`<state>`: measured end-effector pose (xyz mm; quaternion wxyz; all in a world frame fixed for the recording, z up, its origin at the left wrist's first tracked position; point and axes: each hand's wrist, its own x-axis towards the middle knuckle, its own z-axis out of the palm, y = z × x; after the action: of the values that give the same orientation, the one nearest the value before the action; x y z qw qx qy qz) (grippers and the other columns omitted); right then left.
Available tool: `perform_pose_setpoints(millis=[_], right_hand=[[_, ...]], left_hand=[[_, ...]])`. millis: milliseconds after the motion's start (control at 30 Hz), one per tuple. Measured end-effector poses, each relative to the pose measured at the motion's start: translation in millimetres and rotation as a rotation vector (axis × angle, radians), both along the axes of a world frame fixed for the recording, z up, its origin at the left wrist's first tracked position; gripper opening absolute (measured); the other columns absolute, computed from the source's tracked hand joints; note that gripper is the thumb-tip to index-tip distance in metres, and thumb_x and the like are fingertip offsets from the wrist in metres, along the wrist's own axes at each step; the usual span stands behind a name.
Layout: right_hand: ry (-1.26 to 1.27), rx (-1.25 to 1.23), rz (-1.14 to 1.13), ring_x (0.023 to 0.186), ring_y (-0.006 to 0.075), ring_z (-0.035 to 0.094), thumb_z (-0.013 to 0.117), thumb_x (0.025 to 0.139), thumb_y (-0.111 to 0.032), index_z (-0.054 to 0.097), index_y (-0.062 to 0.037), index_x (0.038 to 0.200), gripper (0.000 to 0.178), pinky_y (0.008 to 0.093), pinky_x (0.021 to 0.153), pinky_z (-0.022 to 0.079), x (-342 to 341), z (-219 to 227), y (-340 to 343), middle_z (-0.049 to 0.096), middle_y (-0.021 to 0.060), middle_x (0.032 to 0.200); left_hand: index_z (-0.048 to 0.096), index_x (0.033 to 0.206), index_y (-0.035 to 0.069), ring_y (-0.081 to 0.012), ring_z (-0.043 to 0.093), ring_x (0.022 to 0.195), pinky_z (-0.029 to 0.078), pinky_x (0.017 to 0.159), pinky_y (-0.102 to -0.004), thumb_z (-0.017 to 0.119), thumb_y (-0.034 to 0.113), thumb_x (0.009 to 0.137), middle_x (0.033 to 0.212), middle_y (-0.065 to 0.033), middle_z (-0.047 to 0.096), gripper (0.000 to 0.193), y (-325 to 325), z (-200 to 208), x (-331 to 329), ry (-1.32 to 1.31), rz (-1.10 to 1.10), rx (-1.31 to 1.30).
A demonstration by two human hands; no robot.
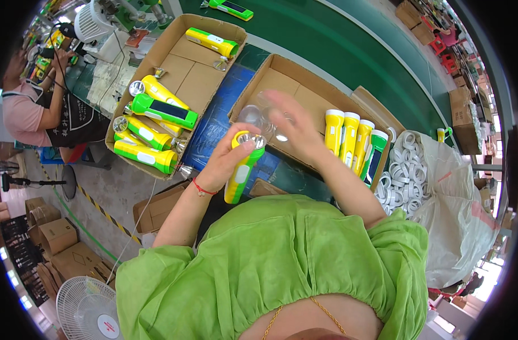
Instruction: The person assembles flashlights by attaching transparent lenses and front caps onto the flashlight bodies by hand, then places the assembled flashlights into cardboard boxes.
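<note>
— Torches [157, 127] are being piled, finished, in the left box [177, 68]; how many are being left?

— One torch [243, 170] is being gripped by left hand [228, 161] fingers; right hand [293, 127], fingers apart, is being held over its lens; four bodies [352, 139] are waiting.

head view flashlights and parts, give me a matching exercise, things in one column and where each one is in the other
Things:
1. yellow-green flashlight
2. four upright flashlights
3. white rings
4. lone flashlight

Places:
a. on the green conveyor belt
b. in the plastic bag
c. held in the left hand
d. standing in the right cardboard box

Pairs: 1-c, 2-d, 3-b, 4-a
</note>
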<state>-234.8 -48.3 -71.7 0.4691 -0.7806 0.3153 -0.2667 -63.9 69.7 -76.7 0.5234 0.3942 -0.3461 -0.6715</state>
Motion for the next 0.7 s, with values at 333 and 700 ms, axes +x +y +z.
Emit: perform_pose_setpoints(millis=[333,700], right_hand=[[0.634,-0.169,-0.206,0.106,0.0338,0.053,0.068,0.073,-0.027,0.060,-0.0032,0.099,0.037,0.0425,0.089,0.044,31,-84,-78,0.053,0.0185,0.107],[0.661,-0.121,-0.116,0.104,0.0337,0.054,0.073,0.066,-0.024,0.060,-0.0046,0.105,0.046,0.0403,0.090,0.045,45,-68,-83,0.057,0.0186,0.107]], left_hand=[[0.050,0.108,0.007,-0.0056,0.052,0.078,0.045,0.067,-0.0204,0.068,0.010,0.077,0.090,0.0002,0.054,0.037,4,7,-1,-0.155,0.327,-0.131],[0.051,0.107,0.006,-0.0117,0.057,0.076,0.048,0.067,-0.0268,0.072,0.015,0.070,0.087,-0.0051,0.059,0.044,0,19,-8,-0.658,0.545,-0.361]])
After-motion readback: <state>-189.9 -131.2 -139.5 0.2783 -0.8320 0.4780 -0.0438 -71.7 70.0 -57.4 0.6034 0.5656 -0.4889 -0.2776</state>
